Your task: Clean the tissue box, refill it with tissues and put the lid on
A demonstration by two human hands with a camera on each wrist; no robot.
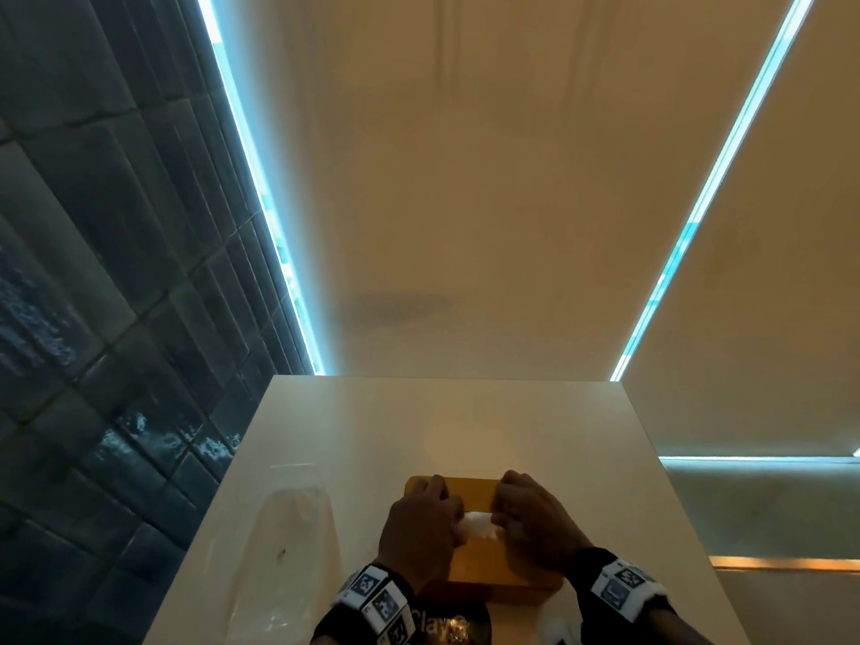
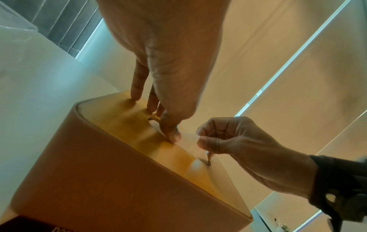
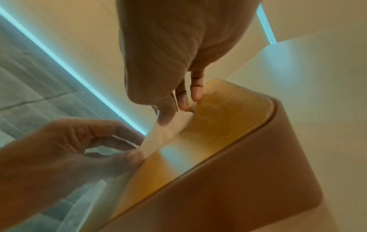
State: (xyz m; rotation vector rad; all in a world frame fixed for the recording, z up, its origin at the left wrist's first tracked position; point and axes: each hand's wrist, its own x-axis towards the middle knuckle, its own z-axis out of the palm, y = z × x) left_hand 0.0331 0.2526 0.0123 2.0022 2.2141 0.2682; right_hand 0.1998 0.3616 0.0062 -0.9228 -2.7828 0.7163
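Left grip: the left hand (image 1: 421, 528) sits on the lid, its fingertips (image 2: 136, 94) pressed on the wood and its thumb and a finger pinching one end of the tissue.
Right grip: the right hand (image 1: 533, 519) is curled over the slot, pinching the other end of the tissue between thumb and fingers.
Tissue: a white tissue (image 1: 475, 524) stands up out of the slot between the two grips, stretched from one to the other.
Lid: the wooden lid (image 3: 208, 141) lies flat on the box, directly under both grips, with its edge seated inside the box rim.
Tissue box: the orange-brown tissue box (image 2: 99, 180) stands upright on the desk beneath the hands, its rounded corners showing.
Desk: the white desk (image 1: 372, 435) carries the box and runs forward past the grips.
Plastic wrapper: a clear plastic wrapper (image 1: 288, 551) lies flat on the desk, well to the left of the left grip.
Dark packet: a dark printed packet (image 1: 449, 626) lies just behind the box, between the wrists.
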